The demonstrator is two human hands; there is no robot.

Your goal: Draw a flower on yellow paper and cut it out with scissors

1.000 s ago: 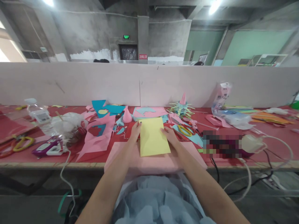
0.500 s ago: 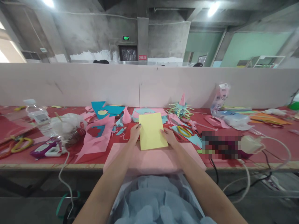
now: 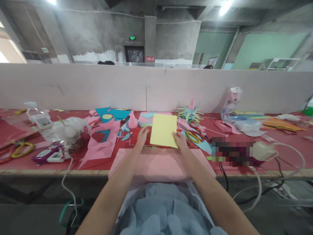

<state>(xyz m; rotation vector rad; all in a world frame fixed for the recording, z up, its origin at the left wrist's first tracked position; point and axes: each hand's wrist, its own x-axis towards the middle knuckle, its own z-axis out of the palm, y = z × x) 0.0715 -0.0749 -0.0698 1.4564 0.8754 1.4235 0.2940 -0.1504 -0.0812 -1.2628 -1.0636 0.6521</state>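
Observation:
A plain yellow sheet of paper (image 3: 163, 130) is tilted up in front of me, above the front of the table. My right hand (image 3: 180, 141) grips it at the lower right edge, thumb on the near face and the other fingers behind it. Just left of the sheet is my left hand (image 3: 142, 136), its thumb and fingers apart and a small gap between them and the paper. Below both hands, a large pink sheet (image 3: 161, 164) covers the table's front edge. A pink paper cone (image 3: 132, 121) stands behind my left hand.
Pink cut-out scraps (image 3: 101, 140) and blue sheets (image 3: 113, 115) lie left, with a purple device (image 3: 50, 153) and a plastic bottle (image 3: 37, 116). Yellow-handled scissors (image 3: 193, 137) and a spiky paper piece (image 3: 190, 112) are on the right. A pale partition (image 3: 110, 86) runs behind.
The yellow sheet has shifted right and slightly up with my right hand. My left hand has let go of its left edge.

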